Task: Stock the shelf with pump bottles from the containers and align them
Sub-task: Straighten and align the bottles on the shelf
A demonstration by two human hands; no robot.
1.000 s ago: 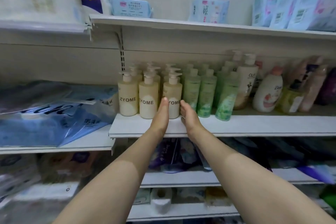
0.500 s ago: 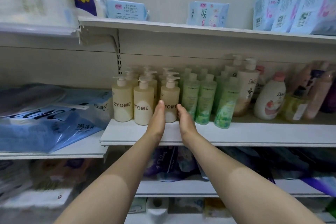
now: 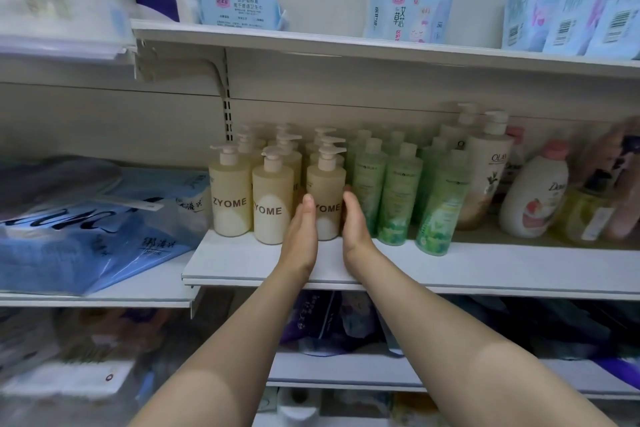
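Left hand (image 3: 300,237) flat, fingers straight and pressed together, now touching the 9 o'clock flank of the front-right ZYOME bottle (image 3: 326,198), with right hand (image 3: 353,224) likewise flat at its 3 o'clock. Both having closed in from half a second ago, now bracketing the bottle on the shelf (image 3: 485,269). Probably squaring it with the middle ZYOME bottle (image 3: 273,199) at 9 o'clock; green bottles (image 3: 398,198) crowding at 3 o'clock.

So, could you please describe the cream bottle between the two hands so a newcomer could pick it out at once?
Find the white middle shelf lined with pump bottles. At its left stand cream bottles marked ZYOME, three across the front. The one meant is the rightmost cream bottle, directly beside the green bottles, with the left hand and right hand flat against its sides.
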